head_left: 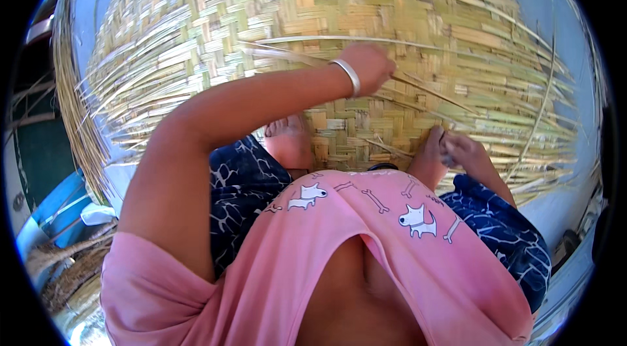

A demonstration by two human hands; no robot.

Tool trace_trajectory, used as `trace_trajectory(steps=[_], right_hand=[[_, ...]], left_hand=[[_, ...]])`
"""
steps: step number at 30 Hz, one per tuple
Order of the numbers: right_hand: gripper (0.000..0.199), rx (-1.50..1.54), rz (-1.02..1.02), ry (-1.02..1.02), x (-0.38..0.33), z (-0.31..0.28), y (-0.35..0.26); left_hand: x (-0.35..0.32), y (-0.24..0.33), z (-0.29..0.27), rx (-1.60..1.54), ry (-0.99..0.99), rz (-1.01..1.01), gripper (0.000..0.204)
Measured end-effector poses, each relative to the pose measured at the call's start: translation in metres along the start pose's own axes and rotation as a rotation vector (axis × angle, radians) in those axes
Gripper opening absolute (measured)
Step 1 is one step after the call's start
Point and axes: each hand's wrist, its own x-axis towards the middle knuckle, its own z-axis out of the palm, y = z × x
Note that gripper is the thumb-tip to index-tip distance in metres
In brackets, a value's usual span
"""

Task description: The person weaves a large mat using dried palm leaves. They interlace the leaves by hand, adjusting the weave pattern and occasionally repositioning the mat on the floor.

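My left hand [367,70], a pale bracelet at its wrist, reaches across over the woven mat [353,19]. Its fingers are closed, and a thin split-cane strip [431,93] sticks out of them toward the right. A paler, blurred strip [284,54] shows on the other side of the wrist. At the right, my right hand [465,151] is beside my right foot [428,150], low over the mat. That hand is smeared by motion, so its grip is unclear.
Loose strip ends fringe the mat's left and right sides. One long strip [539,114] lies across the right fringe. A bundle of thin strips [73,98] stands at the left, above a blue tub [59,209]. My left foot [287,140] rests on the mat.
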Motion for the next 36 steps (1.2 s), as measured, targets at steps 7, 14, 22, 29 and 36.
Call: trace_trajectory(steps=[7, 14, 22, 29, 36], right_hand=[[0.037, 0.822, -0.281, -0.137, 0.031, 0.010, -0.062], [0.022, 0.966, -0.417, 0.059, 0.046, -0.028, -0.066], [0.042, 0.885, -0.597, -0.196, 0.015, -0.022, -0.120], [0.037, 0.225, -0.578, -0.338, -0.003, 0.021, -0.181], [0.024, 0.114, -0.492, -0.184, 0.012, 0.016, -0.212]], left_hand=[[0.011, 0.019, -0.048, -0.760, -0.262, -0.239, 0.029], [-0.005, -0.002, -0.082, -0.702, -0.446, -0.442, 0.033], [-0.048, 0.011, -0.140, -1.049, -0.390, -0.667, 0.031], [-0.043, 0.043, -0.127, -1.655, -0.581, -0.368, 0.038], [-0.050, 0.037, -0.107, -1.552, -0.005, -0.395, 0.039]])
